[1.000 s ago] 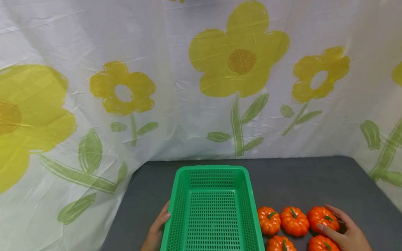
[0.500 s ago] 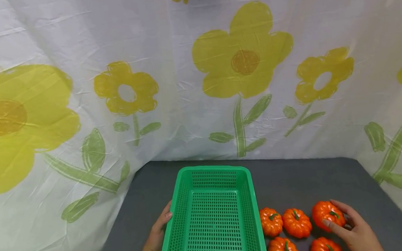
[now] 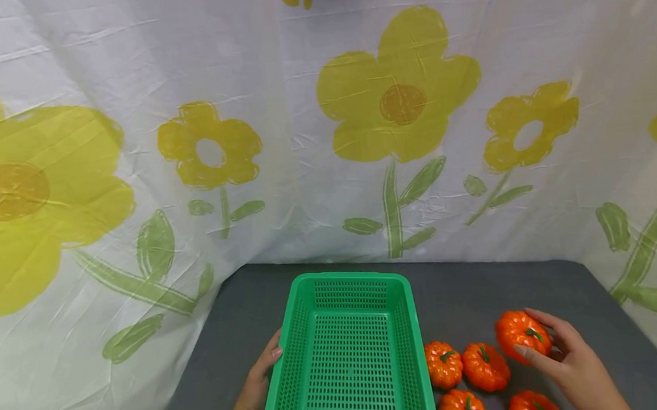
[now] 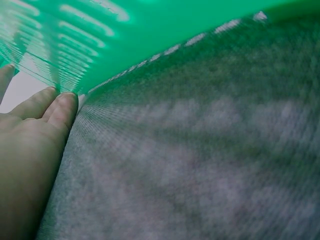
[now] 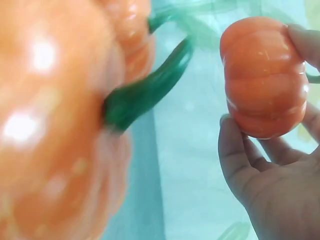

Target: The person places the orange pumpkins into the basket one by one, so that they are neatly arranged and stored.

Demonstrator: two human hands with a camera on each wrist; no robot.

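In the head view, my right hand [image 3: 574,356] grips a small orange toy pumpkin [image 3: 521,336] with a green stem, above the table at the right. The right wrist view shows this pumpkin [image 5: 265,77] between thumb and fingers. My left hand [image 3: 254,385] rests against the left side of a green perforated plastic basket [image 3: 420,357], its thumb at the rim. In the left wrist view, straight fingers [image 4: 62,110] touch the basket's outer wall. No pumpkins show inside the basket, whose near end is cut off.
Several more pumpkins sit right of the basket, including one against its side [image 3: 444,365], a middle one [image 3: 485,367] and one near the front [image 3: 532,405]. A dark grey cloth [image 3: 472,290] covers the table. A white flower-print curtain [image 3: 303,168] hangs behind.
My right hand has raised the pumpkin from beside the others, first up and right, then further up and slightly left. The left hand and basket stay put; the view shifts slightly.
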